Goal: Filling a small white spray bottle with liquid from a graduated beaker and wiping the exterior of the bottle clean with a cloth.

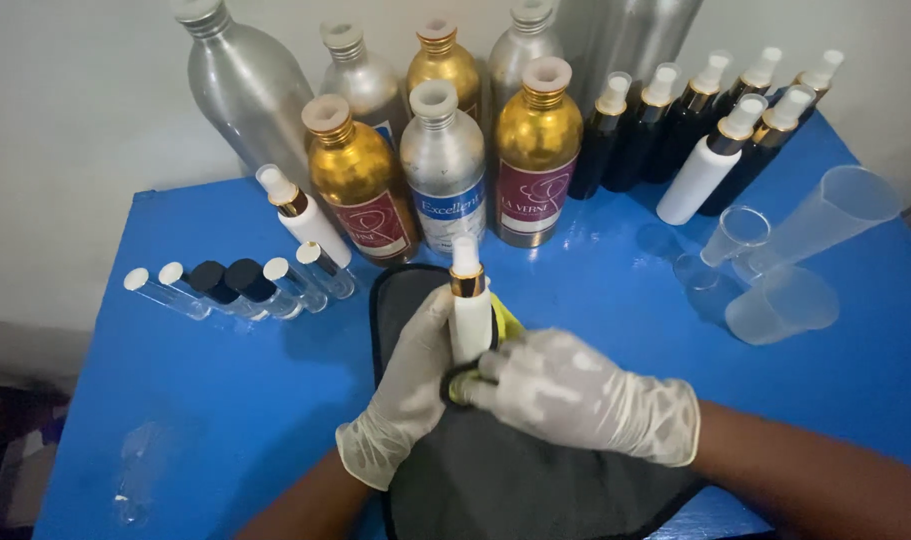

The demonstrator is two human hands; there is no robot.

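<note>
- Head view: small white spray bottle with gold collar and clear cap stood upright over the middle of the blue table, held above a dark grey cloth
- Left hand, in a pale glove, was closed around the bottle's left side, fingers wrapped on the white body
- Right hand, also gloved, was pressed against the bottle's lower right, fingers curled shut on a fold of yellow-and-black cloth against the bottle
- Another white spray bottle stood just left of the cloth
- Row of small clear vials, some white-capped and two black-capped, lay further left
- Gold metal bottles and silver metal bottles stood behind, near the wall
- Dark spray bottles and one more white one leaned at back right
- Clear plastic cups and beakers lay on their sides at the right edge
</note>
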